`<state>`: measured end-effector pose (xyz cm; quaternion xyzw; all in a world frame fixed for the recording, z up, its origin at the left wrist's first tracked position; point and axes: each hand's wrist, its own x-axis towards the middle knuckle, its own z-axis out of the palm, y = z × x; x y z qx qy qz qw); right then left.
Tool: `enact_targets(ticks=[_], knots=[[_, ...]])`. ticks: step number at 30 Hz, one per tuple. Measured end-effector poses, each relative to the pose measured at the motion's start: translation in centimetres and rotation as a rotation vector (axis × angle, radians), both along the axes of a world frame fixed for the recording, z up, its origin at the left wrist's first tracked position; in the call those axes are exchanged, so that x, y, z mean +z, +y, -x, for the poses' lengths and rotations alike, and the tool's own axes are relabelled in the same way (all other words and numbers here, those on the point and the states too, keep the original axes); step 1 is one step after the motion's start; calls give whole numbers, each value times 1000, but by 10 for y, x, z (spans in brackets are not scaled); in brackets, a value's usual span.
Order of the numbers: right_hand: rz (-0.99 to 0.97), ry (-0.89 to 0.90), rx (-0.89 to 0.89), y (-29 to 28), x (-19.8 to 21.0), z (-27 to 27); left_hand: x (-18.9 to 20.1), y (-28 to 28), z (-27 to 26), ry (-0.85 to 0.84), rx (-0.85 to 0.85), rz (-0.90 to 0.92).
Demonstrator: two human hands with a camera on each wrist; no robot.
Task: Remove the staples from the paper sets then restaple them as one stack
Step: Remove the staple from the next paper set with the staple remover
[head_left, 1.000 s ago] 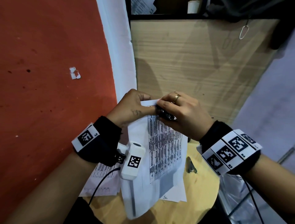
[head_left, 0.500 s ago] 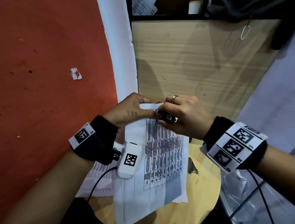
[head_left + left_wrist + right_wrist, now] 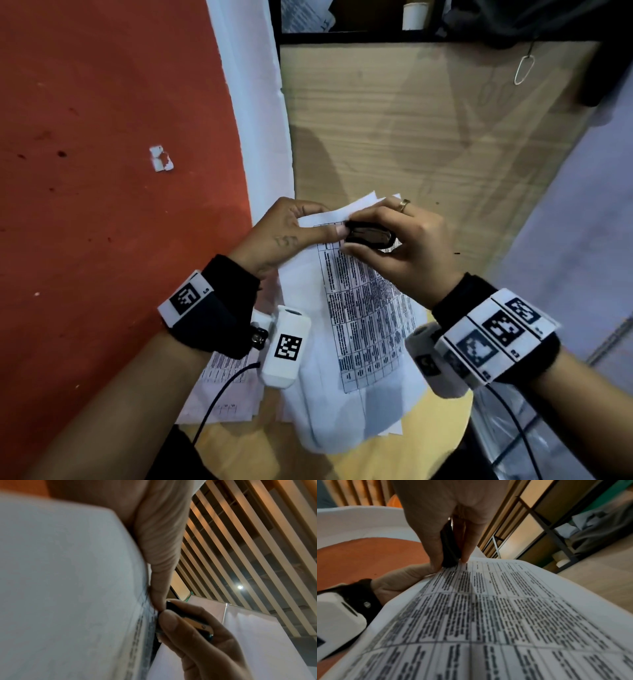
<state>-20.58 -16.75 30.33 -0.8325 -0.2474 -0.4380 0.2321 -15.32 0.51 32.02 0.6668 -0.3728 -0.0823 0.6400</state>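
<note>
- Stapled set of white printed paper sheets with a dark table grid (image 3: 359,308): held lifted above the round light-wood tabletop (image 3: 435,442), long axis running from about 12 o'clock (top edge, at the hands) to 6 o'clock (free end, hanging toward the person) in the head view.
- Left hand (image 3: 284,233): thumb and fingers pinch the top-left corner of the set; thumb tip points toward 3 o'clock and touches the tool's nose.
- Right hand (image 3: 404,240): fingers and thumb curled round a small black staple remover with a metal insert (image 3: 371,234), long axis roughly 9-to-3 o'clock, working end facing 9 o'clock at the sheet's upper edge.
- Governing relation: the remover's tip meets the paper just beside the left thumb, so the corner lies at 9 o'clock from the right hand. The staple itself cannot be made out.
- Judgement: the step in hand is prying a staple from this set; the right hand is the nearer to act, the left only braces.
- Second set of printed white sheets (image 3: 219,387): flat on the tabletop at about 7 o'clock, partly under the left wrist.
</note>
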Motion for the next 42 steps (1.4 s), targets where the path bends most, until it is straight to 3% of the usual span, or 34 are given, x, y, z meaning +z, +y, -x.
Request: enact_targets(ticks=[7, 11, 19, 21, 26, 29, 36, 42], knots=[[-54, 4, 20, 4, -7, -1, -2, 0, -3, 142, 3, -30], [-22, 1, -7, 5, -9, -1, -2, -1, -5, 86, 56, -79], [-270, 108, 37, 4, -10, 2, -8, 4, -8, 69, 112, -103], [-424, 221, 76, 1, -10, 2, -8, 6, -10, 63, 141, -104], [-935, 621, 216, 4, -2, 6, -12, 8, -10, -14, 166, -142], [-1126, 738, 284, 12, -2, 3, -19, 6, -14, -85, 207, -176], [-1206, 792, 216, 32, 1, -9, -26, 0, -13, -423, 406, -274], [-1208, 886, 208, 32, 3, -8, -29, 1, -14, -459, 423, -243]])
